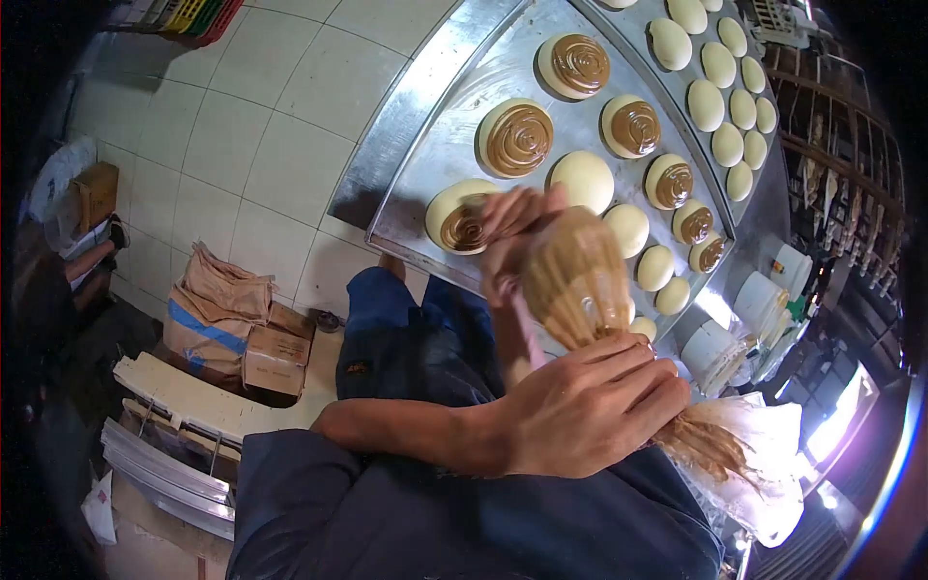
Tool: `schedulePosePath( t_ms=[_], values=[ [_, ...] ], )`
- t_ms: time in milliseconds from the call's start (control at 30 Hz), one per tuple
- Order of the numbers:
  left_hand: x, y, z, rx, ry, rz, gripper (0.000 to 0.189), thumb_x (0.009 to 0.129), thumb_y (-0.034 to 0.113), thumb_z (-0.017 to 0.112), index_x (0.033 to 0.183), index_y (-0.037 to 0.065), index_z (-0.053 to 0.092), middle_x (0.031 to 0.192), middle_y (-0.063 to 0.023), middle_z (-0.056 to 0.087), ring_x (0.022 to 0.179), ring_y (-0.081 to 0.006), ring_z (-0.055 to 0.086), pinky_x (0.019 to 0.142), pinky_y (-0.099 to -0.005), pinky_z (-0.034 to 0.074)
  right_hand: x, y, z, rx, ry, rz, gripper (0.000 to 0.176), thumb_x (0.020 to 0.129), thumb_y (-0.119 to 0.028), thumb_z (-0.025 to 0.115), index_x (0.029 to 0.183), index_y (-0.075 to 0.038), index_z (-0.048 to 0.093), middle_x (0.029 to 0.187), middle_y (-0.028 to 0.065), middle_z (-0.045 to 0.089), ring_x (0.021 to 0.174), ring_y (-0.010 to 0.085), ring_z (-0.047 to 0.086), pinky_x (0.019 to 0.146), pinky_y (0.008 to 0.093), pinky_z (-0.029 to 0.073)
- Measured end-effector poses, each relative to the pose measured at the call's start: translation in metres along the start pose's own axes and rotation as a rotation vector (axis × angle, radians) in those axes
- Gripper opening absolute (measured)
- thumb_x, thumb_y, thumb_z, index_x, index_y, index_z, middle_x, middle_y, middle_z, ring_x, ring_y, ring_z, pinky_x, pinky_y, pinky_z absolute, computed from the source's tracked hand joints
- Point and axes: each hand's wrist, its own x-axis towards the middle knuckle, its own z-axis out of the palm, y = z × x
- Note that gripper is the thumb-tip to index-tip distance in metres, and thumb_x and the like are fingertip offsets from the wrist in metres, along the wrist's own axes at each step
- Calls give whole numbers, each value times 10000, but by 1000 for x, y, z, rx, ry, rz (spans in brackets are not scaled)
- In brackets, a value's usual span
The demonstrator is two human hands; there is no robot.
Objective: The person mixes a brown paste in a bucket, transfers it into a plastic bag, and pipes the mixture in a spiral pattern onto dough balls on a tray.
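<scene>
A clear piping bag (pixel 577 275) filled with brown cream lies slanted between my hands. My left hand (pixel 599 401) is wrapped around its twisted upper end, with loose, smeared plastic (pixel 749 454) trailing out behind. At the narrow end, my right hand (pixel 512 227) is blurred by motion, fingers closed around the bag; the tip itself is hidden. Just beside that hand sits a pale dough round (pixel 447 206) with brown cream on it. On the metal tray (pixel 411 208), several rounds carry brown spirals, such as one topped round (pixel 517 140). Others are plain, including a plain round (pixel 583 181).
A second tray (pixel 691 68) of plain rounds adjoins at upper right. White tubs (pixel 715 353) stand to the right, near a rack (pixel 841 145). Paper sacks (pixel 217 309) and a cardboard box (pixel 275 358) are on the floor at left. Another person's leg (pixel 92 261) shows at far left.
</scene>
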Motion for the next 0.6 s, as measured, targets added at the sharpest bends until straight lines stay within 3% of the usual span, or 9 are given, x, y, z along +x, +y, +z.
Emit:
schedulePosePath(
  t_ms=[67, 100, 167, 267, 300, 367, 400, 500, 600],
  values=[
    [-1, 1, -7, 13, 1, -20, 205, 717, 91, 672, 859, -11, 564, 854, -135, 615, 835, -287, 645, 855, -397, 522, -25, 5, -6, 65, -177, 145, 427, 979, -493, 400, 763, -126, 426, 573, 39, 435, 533, 206, 435, 603, 337, 410],
    [-2, 2, -8, -8, 10, -24, 202, 715, 90, 671, 856, -8, 564, 856, -133, 615, 834, -284, 644, 848, -395, 522, -44, 1, -18, -70, 24, 260, 429, 991, -480, 375, 757, -124, 427, 553, 39, 417, 505, 205, 415, 582, 334, 404],
    [-4, 2, -9, -53, 35, -29, 195, 712, 87, 670, 850, -2, 565, 859, -131, 616, 832, -279, 643, 834, -393, 523, -46, -5, -56, -122, 58, 232, 426, 1013, -451, 334, 762, -124, 445, 518, 35, 381, 463, 193, 383, 551, 321, 393],
    [-2, 0, -2, -99, 29, -36, 202, 703, 84, 679, 846, -1, 563, 852, -136, 618, 834, -279, 644, 811, -394, 525, -2, -12, -81, -56, -70, -38, 317, 990, -440, 432, 916, -139, 499, 534, 1, 365, 462, 156, 376, 563, 304, 384],
    [-1, -1, -1, -71, 31, -21, 209, 700, 83, 682, 848, -4, 562, 850, -137, 617, 833, -280, 643, 813, -396, 524, 13, -15, -54, -21, 32, -56, 384, 1007, -437, 376, 826, -111, 471, 536, 40, 406, 468, 178, 406, 544, 306, 405],
    [1, -3, 1, -11, 29, 2, 222, 695, 79, 690, 851, -12, 560, 845, -140, 617, 831, -282, 642, 817, -399, 524, 14, -9, -13, 29, 38, -68, 399, 964, -469, 420, 832, -94, 463, 580, 60, 441, 497, 191, 436, 551, 312, 411],
    [1, -3, -2, 8, 26, -6, 222, 698, 78, 689, 855, -11, 559, 843, -139, 616, 828, -280, 640, 820, -399, 523, 7, 1, -3, 45, -61, -64, 401, 904, -505, 519, 928, -107, 482, 623, 40, 436, 520, 182, 437, 575, 316, 395],
    [0, -2, -12, 34, 16, -36, 212, 706, 77, 684, 856, -5, 560, 836, -132, 614, 820, -273, 636, 826, -396, 518, -26, 29, -25, -46, -102, 50, 431, 891, -514, 570, 1037, -111, 525, 640, 27, 434, 550, 182, 441, 571, 310, 371],
    [-4, -2, -11, -17, 21, -53, 191, 716, 86, 678, 844, 6, 562, 829, -125, 613, 813, -266, 633, 829, -390, 515, -30, -1, -66, -145, -64, 94, 377, 951, -488, 475, 910, -113, 499, 626, 16, 435, 496, 165, 395, 550, 304, 373]
  ],
)
